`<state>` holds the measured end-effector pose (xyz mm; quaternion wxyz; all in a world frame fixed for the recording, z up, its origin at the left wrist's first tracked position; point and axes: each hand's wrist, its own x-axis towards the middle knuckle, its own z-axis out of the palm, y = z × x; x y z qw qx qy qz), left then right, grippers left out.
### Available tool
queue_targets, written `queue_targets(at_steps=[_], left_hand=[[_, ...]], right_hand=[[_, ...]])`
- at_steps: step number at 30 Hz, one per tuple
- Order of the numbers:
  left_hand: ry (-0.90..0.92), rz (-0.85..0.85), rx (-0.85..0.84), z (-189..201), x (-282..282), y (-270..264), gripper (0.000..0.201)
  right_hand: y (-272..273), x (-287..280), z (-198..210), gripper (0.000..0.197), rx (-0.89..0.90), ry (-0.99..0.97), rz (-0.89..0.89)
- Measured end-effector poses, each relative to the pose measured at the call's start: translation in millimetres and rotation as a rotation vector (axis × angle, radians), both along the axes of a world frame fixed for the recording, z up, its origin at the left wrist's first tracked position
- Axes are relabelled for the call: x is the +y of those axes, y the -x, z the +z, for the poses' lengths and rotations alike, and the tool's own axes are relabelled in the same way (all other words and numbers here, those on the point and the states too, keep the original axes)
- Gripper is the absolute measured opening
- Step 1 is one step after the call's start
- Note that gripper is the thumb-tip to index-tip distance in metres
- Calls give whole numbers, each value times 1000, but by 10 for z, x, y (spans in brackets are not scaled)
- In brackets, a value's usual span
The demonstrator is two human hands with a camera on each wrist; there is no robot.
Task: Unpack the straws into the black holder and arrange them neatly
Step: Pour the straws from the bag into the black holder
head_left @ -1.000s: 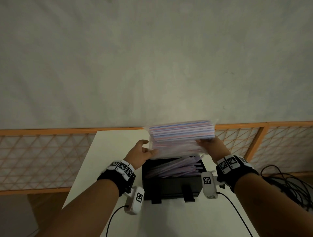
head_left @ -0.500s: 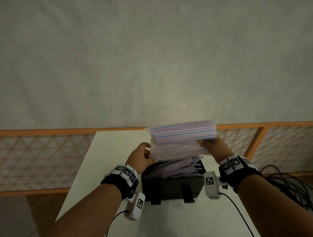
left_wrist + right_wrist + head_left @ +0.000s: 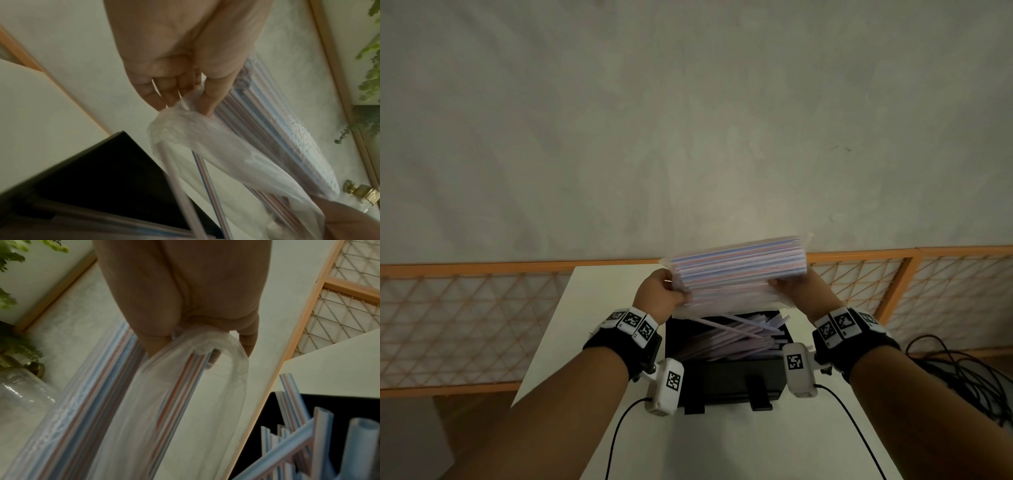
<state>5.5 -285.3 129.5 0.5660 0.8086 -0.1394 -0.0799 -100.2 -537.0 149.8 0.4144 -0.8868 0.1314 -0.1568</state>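
A clear plastic bag of striped straws (image 3: 739, 270) hangs level above the black holder (image 3: 726, 380), which stands on the white table (image 3: 592, 308). My left hand (image 3: 662, 294) pinches the bag's left end (image 3: 185, 110) and my right hand (image 3: 801, 289) pinches its right end (image 3: 205, 344). Several loose straws (image 3: 739, 337) lie crisscrossed in the holder, some with ends sticking over its right rim (image 3: 320, 421). One straw (image 3: 179, 186) slants down out of the bag's underside toward the holder.
An orange lattice fence (image 3: 465, 315) runs behind the table on both sides. Black cables (image 3: 962, 377) lie on the floor to the right. Wrist-camera cords trail across the near table (image 3: 619, 428). A grey wall fills the background.
Both hands have raised the bag slightly and tilted it, and more straws have slid out of it into the holder.
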Motion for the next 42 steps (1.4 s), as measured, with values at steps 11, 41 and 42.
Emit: queue_targets(at_steps=[11, 41, 42], left_hand=[[-108, -40, -279, 113, 38, 74, 54], [14, -51, -221, 149, 78, 67, 43], [19, -57, -227, 152, 78, 73, 42]], right_hand=[[-22, 46, 55, 28, -15, -61, -136], [-76, 159, 177, 22, 10, -63, -75], [-39, 169, 180, 28, -55, -207, -42]])
